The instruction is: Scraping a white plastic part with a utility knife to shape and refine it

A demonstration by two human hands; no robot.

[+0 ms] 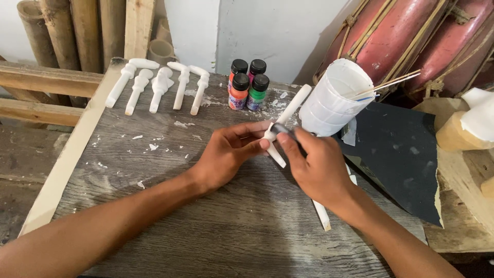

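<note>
Here we pinch the white peg (286,117) with our left hand (226,154) above the desk (231,226), steadying it, while our right hand (316,164) fingers clamp dark sandpaper (283,128) against it.

White carved stick (292,110) tilted, held above table.

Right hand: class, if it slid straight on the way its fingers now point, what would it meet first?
The right hand points up-left, pinching a small dark piece against the white peg. Past the peg, probably the paint bottles; depth is unclear.
</note>
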